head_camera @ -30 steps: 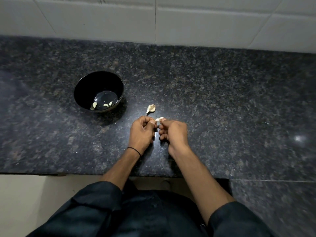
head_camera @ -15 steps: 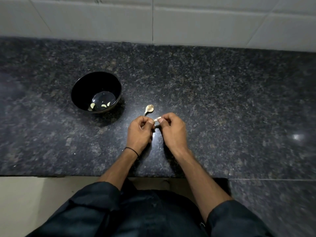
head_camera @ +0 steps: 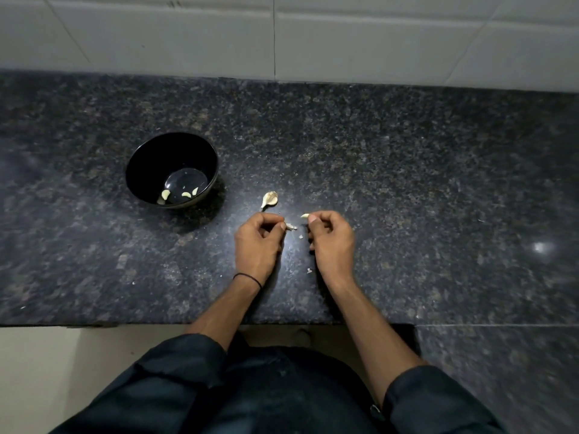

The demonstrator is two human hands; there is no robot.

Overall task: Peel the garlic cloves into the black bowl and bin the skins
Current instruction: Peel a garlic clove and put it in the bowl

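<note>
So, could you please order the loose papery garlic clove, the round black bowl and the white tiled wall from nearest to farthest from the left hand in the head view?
1. Loose papery garlic clove: on the dark speckled counter, just beyond the left hand.
2. Round black bowl: farther away, to the hand's left.
3. White tiled wall: farthest, behind the counter.

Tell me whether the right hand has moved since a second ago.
Yes. The right hand, pinching a clove, has pulled rightward, away from the left hand and the loose garlic piece on the counter.
</note>
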